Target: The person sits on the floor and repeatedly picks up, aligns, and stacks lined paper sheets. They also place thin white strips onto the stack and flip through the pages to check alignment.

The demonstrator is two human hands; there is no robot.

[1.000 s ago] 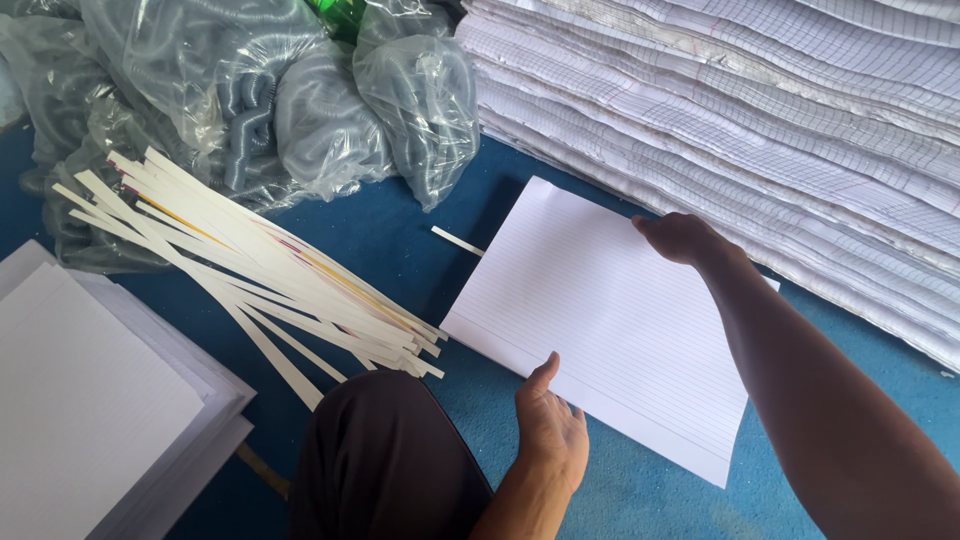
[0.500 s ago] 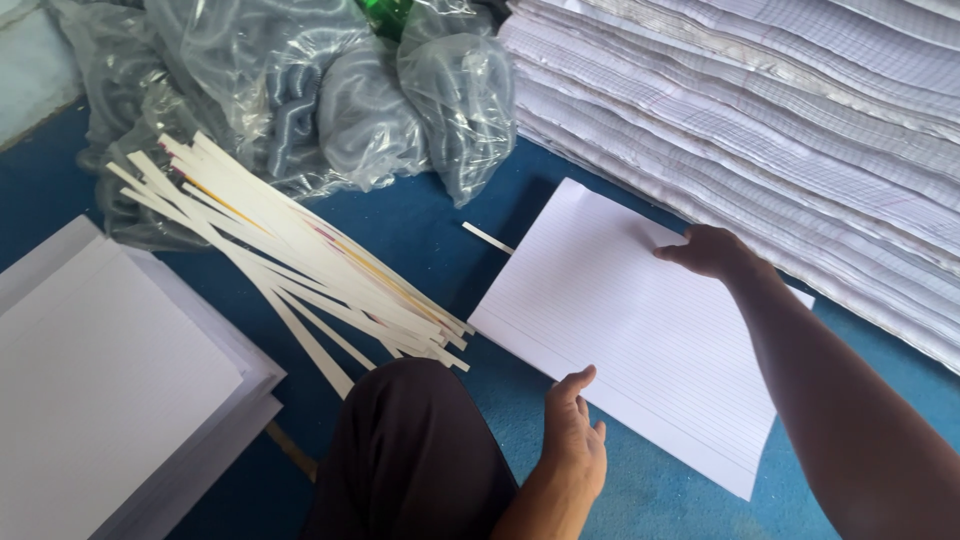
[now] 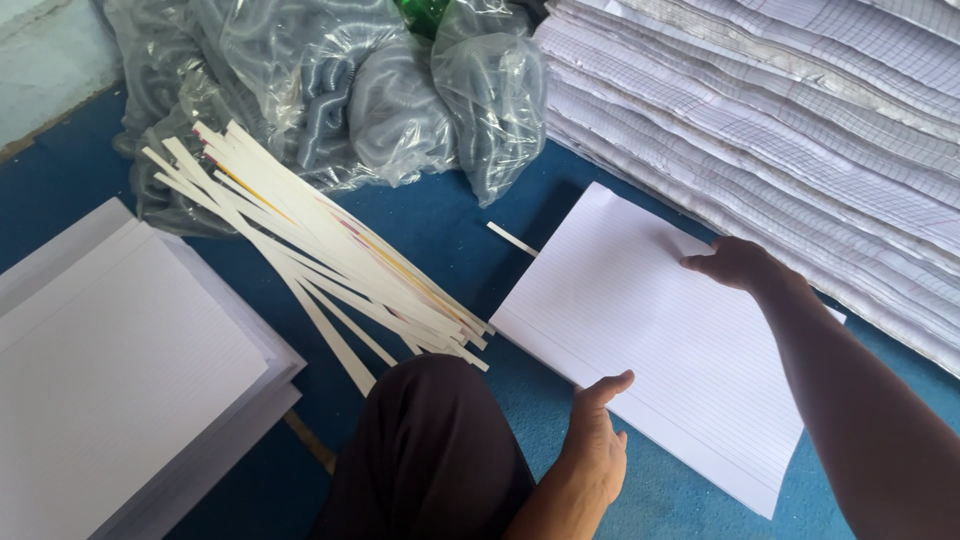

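Two hands frame a thin stack of lined paper (image 3: 655,340) lying flat on the blue floor (image 3: 440,225): the left hand (image 3: 597,440) touches its near edge, fingers open, the right hand (image 3: 735,265) presses its far side. The sheets look light, floppy and prone to sliding apart, so opposite edges seem the safest hold.

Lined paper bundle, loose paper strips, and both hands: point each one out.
lined paper bundle (image 3: 650,330), head view, on the bare middle of its top sheet.
paper strips (image 3: 330,260), head view, mid-length of the pile.
left hand (image 3: 597,435), head view, back of hand.
right hand (image 3: 738,264), head view, knuckles.
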